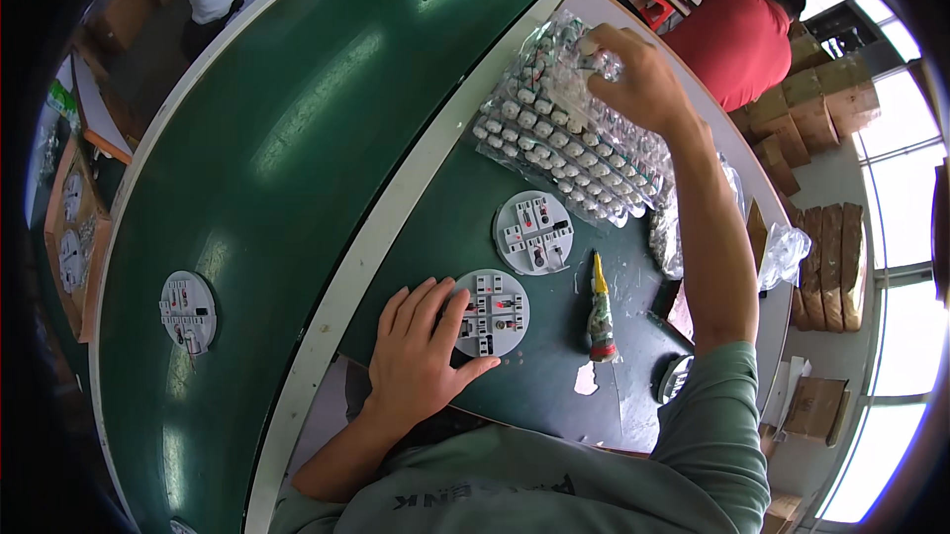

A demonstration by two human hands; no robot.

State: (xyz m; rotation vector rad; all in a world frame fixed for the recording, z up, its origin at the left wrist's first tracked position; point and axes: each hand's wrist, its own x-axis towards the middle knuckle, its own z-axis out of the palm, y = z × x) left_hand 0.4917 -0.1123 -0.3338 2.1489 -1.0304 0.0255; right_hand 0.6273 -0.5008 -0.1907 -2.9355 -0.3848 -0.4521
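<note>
My left hand (421,356) lies palm down with its fingers stretched out and thumb spread. Its index finger overlaps the left edge of a round grey disc (510,331) fitted with small white blocks and dark and red parts. Just beyond sits a second, similar grey disc (534,233). At the far end of the bench, my right hand (638,79) is curled at a clear plastic bag (564,74), pinching what looks like its film; the fingertips are partly hard to make out. Rows of small white round parts (559,143) fill the bag.
A glue tube with a yellow nozzle (600,311) lies right of the discs. A dark round item (676,379) sits by my right sleeve. On the green conveyor (297,138) rests another disc (188,311). Crumpled plastic (785,252) lies at right; a person in red (732,34) sits beyond.
</note>
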